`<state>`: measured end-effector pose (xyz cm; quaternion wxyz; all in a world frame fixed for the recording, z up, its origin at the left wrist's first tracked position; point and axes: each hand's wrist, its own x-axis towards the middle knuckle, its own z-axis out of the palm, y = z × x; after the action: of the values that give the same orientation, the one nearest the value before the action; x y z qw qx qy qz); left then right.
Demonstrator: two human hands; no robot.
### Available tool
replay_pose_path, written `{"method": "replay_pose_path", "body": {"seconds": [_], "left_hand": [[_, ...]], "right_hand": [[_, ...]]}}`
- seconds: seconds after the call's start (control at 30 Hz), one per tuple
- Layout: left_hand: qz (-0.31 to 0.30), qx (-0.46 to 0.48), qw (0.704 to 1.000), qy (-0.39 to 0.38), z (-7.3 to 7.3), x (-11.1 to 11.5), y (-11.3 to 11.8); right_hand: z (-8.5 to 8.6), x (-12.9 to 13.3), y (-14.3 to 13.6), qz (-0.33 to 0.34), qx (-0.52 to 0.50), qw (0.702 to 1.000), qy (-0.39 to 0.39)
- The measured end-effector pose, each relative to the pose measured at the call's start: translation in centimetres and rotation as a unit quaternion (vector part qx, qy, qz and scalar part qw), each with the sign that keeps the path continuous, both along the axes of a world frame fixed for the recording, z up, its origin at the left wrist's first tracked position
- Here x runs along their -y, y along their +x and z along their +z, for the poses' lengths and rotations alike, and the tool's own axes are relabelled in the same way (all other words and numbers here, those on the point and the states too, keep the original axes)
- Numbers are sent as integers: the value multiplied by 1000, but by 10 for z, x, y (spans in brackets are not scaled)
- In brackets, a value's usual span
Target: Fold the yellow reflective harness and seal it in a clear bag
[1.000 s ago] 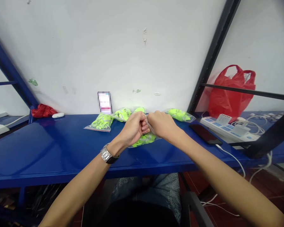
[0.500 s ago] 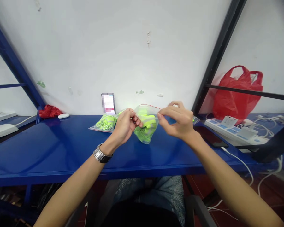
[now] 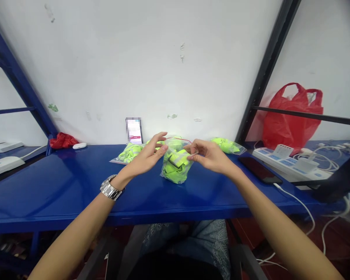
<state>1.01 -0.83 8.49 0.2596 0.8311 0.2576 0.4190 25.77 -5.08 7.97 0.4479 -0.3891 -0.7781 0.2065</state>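
A clear plastic bag (image 3: 176,171) with a red-edged opening stands on the blue table, holding folded yellow-green fabric with pale reflective bands. My right hand (image 3: 207,156) pinches the right side of the bag's rim. At the bag's upper left, my left hand (image 3: 151,154) has its thumb and fingers apart, the thumb close to the rim. Another bag of yellow-green fabric (image 3: 130,153) lies behind my left hand. A further one (image 3: 226,145) is by the wall, behind my right hand.
A lit phone (image 3: 134,131) leans on the wall. Right: a dark phone (image 3: 260,170) on a cable, a power strip (image 3: 291,163) and a red bag (image 3: 291,120). Left: red plastic (image 3: 63,140) and a white case (image 3: 79,146). The blue table (image 3: 76,186) spans the view.
My left hand has let go of the bag and opened, moving slightly left. My right hand has moved left onto the rim. The bag sits a little lower and its opening looks wider.
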Motion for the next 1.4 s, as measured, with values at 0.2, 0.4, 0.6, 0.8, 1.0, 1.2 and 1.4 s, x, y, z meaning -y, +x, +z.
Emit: {"method": "replay_pose_path", "body": {"seconds": [0.2, 0.4, 0.6, 0.8, 1.0, 1.2, 1.4], "left_hand": [[-18, -35, 998, 57, 8, -7, -6], [-1, -163, 972, 170, 22, -11, -13], [-47, -228, 959, 162, 40, -13, -12], [-18, -161, 971, 177, 47, -24, -8], [-20, -105, 985, 136, 42, -32, -6], [-35, -166, 972, 160, 43, -29, -5], [-32, -143, 980, 134, 45, -24, -5]], "right_hand": [[22, -2, 3, -32, 73, 995, 66], [37, 2, 19, -92, 284, 945, 137], [45, 3, 21, -39, 307, 945, 103], [52, -2, 19, -66, 313, 944, 81], [48, -4, 17, -65, 268, 957, 94], [49, -2, 17, -38, 262, 962, 61], [55, 0, 20, -17, 311, 948, 65]]}}
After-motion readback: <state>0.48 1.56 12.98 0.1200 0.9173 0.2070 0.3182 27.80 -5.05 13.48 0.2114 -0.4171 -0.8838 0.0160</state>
